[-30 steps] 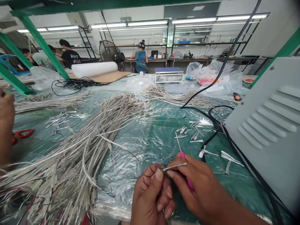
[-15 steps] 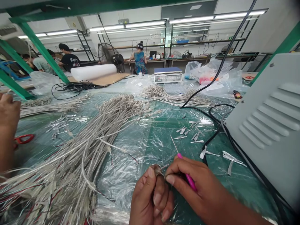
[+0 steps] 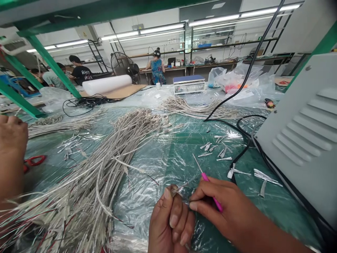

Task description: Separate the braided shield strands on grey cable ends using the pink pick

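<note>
My left hand is closed, thumb against forefinger, on the end of a thin cable. Fine strands stick out toward the right from that pinch. A slim awl with a pink handle lies in my right hand, its metal point aimed up and away from me. Thumb and forefinger of that hand are pressed together just right of the cable end; whether they grip a strand is too small to tell. A large bundle of clear-jacketed cables with bared coloured wires spreads to the left of my hands.
Foil scraps lie on the plastic-covered green table. A grey vented machine and black cord bound the right side. At the left edge are another person's hand and red-handled scissors. A scale stands behind.
My right hand has drawn slightly right, widening the gap to my left hand, the awl still in it. The whole view has shifted a little.
</note>
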`<action>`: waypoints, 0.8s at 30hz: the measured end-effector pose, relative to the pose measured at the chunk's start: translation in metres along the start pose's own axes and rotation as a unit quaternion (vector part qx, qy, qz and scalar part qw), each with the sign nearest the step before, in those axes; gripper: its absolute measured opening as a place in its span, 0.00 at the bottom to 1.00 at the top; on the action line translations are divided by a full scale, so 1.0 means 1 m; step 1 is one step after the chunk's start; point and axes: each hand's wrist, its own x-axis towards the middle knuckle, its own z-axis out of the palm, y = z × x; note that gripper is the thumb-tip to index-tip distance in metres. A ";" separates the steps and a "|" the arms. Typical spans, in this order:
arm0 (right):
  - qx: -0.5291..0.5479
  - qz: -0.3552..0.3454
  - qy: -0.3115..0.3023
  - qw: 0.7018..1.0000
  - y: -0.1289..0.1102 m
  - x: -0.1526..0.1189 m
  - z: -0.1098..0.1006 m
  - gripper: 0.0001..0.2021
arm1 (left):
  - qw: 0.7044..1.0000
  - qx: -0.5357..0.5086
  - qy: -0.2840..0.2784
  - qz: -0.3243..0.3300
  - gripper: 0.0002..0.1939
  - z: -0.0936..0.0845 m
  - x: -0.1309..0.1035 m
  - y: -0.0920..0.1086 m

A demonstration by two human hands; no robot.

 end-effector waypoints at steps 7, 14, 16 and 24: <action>0.007 0.016 0.020 1.000 -0.002 -0.001 0.000 0.07 | 1.000 -0.013 0.000 -0.007 0.10 0.004 -0.001 0.003; 0.004 0.015 -0.014 1.000 -0.006 -0.002 -0.002 0.09 | 1.000 -0.013 0.002 -0.025 0.12 0.008 -0.001 0.007; -0.018 0.011 -0.033 0.999 -0.006 -0.002 -0.001 0.12 | 1.000 -0.012 0.005 -0.023 0.12 0.009 -0.002 0.006; -0.008 0.016 -0.029 0.999 -0.005 -0.001 -0.001 0.08 | 1.000 -0.005 0.006 -0.013 0.13 0.008 -0.002 0.006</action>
